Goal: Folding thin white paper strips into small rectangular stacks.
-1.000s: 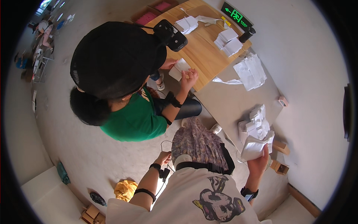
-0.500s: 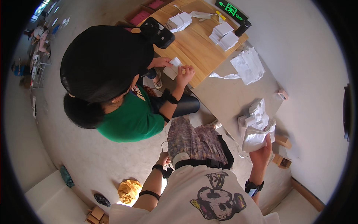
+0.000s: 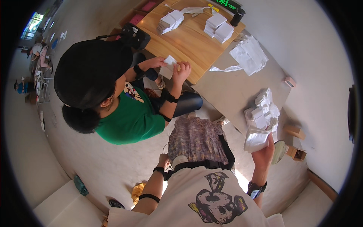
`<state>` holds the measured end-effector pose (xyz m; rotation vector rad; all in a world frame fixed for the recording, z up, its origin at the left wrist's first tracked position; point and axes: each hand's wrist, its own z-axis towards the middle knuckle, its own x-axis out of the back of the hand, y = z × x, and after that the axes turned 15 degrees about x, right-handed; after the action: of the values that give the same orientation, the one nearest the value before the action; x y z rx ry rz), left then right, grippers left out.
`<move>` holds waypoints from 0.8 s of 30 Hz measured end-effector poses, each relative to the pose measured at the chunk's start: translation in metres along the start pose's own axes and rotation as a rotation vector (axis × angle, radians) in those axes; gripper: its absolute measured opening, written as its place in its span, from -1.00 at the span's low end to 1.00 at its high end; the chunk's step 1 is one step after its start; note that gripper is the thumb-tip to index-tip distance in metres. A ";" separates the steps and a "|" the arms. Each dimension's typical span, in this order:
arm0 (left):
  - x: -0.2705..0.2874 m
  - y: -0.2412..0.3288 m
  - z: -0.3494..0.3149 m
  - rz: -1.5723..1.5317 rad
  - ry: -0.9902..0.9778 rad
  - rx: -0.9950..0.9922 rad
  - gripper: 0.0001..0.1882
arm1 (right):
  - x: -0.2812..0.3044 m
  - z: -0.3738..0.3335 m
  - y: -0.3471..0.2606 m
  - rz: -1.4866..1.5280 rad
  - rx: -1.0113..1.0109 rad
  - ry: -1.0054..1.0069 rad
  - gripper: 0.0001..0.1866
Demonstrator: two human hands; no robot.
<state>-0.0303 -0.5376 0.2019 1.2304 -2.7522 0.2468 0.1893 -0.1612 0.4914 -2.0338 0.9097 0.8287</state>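
My right hand (image 3: 263, 148) grips the near end of a stack of white folded sheets (image 3: 257, 139), perhaps flat bags, at the grey table's near edge. More crumpled white bundles (image 3: 266, 104) lie just beyond it on the table. My left hand (image 3: 164, 160) hangs low by my left hip, fingers curled around a thin metal bar (image 3: 165, 150); most of the bar is hidden. To my left, a person in a green shirt (image 3: 130, 119) and black cap holds a small white folded piece (image 3: 167, 68) in both hands.
Stacks of white packets (image 3: 219, 28) and a black bottle (image 3: 238, 17) stand on the wooden table (image 3: 181, 45). White sheets (image 3: 249, 55) lie on the grey table (image 3: 227, 90). Cardboard boxes (image 3: 296, 153) and a round disc (image 3: 279, 152) are right of my right forearm.
My view has shifted slightly, and the round disc now shows beside my right wrist. The other person's head has moved left and nearer. My right hand still grips the stack.
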 end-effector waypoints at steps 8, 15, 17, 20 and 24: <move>-0.006 0.011 0.000 0.084 0.038 -0.035 -0.65 | 0.008 -0.014 -0.001 0.013 0.059 0.018 -0.60; 0.000 0.014 0.009 -0.015 0.015 0.030 -0.52 | 0.006 -0.021 0.003 0.032 0.065 0.017 -0.62; 0.001 0.012 0.011 -0.004 0.021 0.021 -0.51 | 0.008 -0.025 0.003 0.024 0.078 0.000 -0.62; 0.003 0.010 0.015 -0.017 0.016 0.011 -0.50 | 0.009 -0.027 0.003 0.053 0.086 0.025 -0.61; -0.001 0.011 0.021 -0.011 -0.008 -0.019 -0.64 | 0.012 -0.026 0.001 0.007 0.089 -0.011 -0.61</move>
<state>-0.0385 -0.5340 0.1799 1.2447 -2.7466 0.2147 0.2011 -0.1867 0.4950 -1.9491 0.9320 0.7883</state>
